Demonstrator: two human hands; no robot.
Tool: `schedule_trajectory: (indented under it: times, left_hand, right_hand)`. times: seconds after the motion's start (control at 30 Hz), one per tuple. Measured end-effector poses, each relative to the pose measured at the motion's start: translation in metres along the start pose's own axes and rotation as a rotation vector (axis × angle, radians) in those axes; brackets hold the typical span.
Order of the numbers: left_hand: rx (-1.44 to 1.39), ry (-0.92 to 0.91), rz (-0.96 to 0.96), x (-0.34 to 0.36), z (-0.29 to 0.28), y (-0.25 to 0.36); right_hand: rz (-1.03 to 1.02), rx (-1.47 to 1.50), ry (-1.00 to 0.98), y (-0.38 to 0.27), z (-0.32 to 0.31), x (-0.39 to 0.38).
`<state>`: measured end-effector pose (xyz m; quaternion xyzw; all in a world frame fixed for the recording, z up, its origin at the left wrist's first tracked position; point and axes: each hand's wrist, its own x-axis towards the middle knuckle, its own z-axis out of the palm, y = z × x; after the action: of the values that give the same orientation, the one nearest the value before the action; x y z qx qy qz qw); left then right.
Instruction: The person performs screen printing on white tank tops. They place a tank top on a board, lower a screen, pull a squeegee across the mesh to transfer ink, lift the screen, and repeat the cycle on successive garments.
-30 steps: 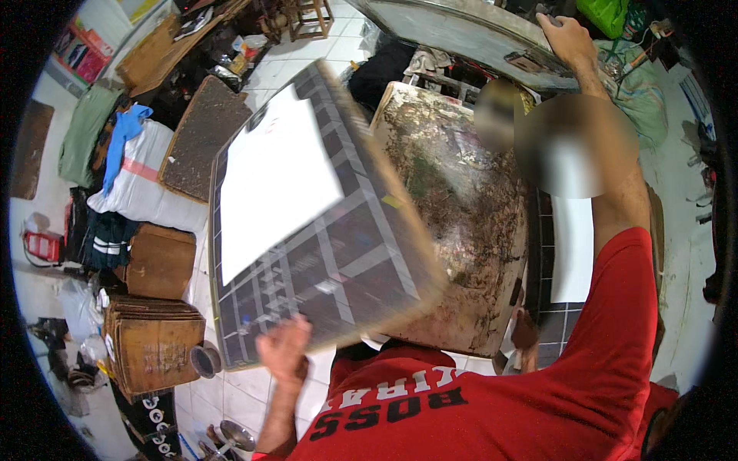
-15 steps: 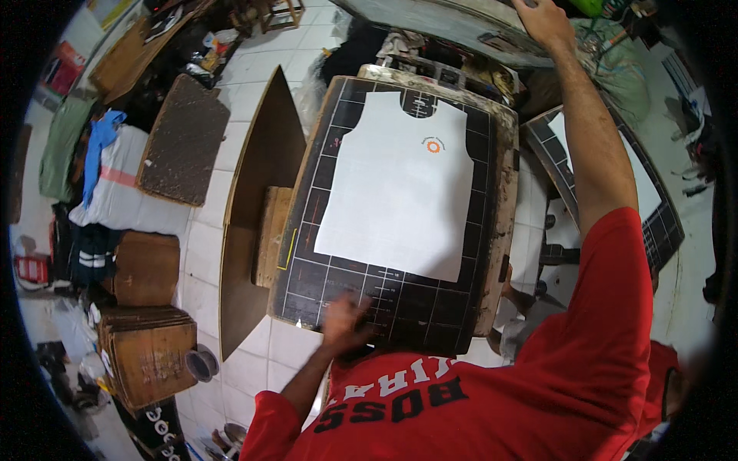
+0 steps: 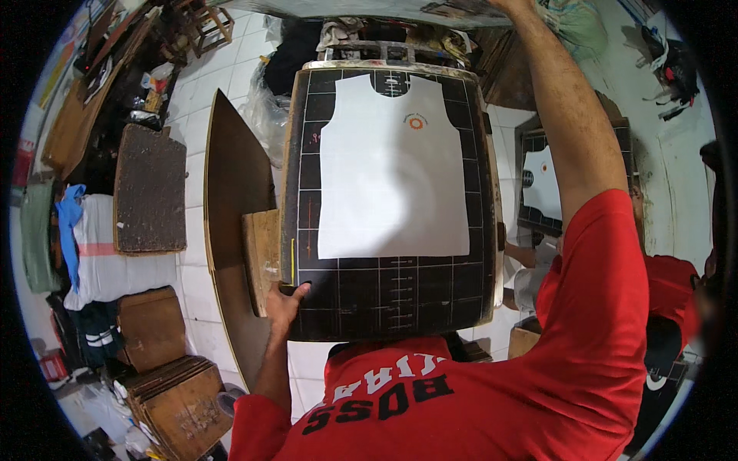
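Note:
A white shirt-shaped fabric panel (image 3: pixel 377 180) lies flat on a black board (image 3: pixel 346 300) marked with a white grid. It has a small orange ring-shaped print near its upper right. At the board's near left corner, my left hand (image 3: pixel 284 303) grips the edge, thumb on top and its other fingers mostly hidden at the side. High at the picture's top edge is my right hand (image 3: pixel 516 4), its fingers cut off from view. Beside it, a raised pale framed panel (image 3: pixel 384 9) spans the far side of the board.
A tall brown sheet (image 3: pixel 234 177) stands left of the board by a wooden block (image 3: pixel 263 246). Stacked brown boards (image 3: pixel 181 399) and a white sack (image 3: pixel 115 269) are farther left. On the right, another person's red sleeve (image 3: pixel 669 284) shows near a second gridded board (image 3: pixel 530 219).
My left hand has moved from above the board's near part to its left corner. My right hand and the framed panel appear higher, partly out of view. The whole view has shifted.

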<state>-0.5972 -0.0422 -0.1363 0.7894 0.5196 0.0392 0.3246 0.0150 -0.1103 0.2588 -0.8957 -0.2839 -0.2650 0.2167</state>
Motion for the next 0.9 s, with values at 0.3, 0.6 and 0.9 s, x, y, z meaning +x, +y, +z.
schedule_trajectory:
  times: [0.3, 0.6, 0.9]
  left_hand:
    - [0.072, -0.125, -0.17, -0.001, -0.018, 0.03]
    - [0.138, -0.064, -0.236, 0.005, -0.02, 0.043]
    - [0.371, -0.02, 0.166, 0.086, -0.032, 0.072]
  right_hand:
    - [-0.002, 0.04, 0.005, 0.005, 0.002, 0.022]
    - [0.022, 0.039, -0.055, -0.002, -0.013, 0.03]
    - [0.008, 0.105, 0.006, 0.012, 0.01, -0.033]
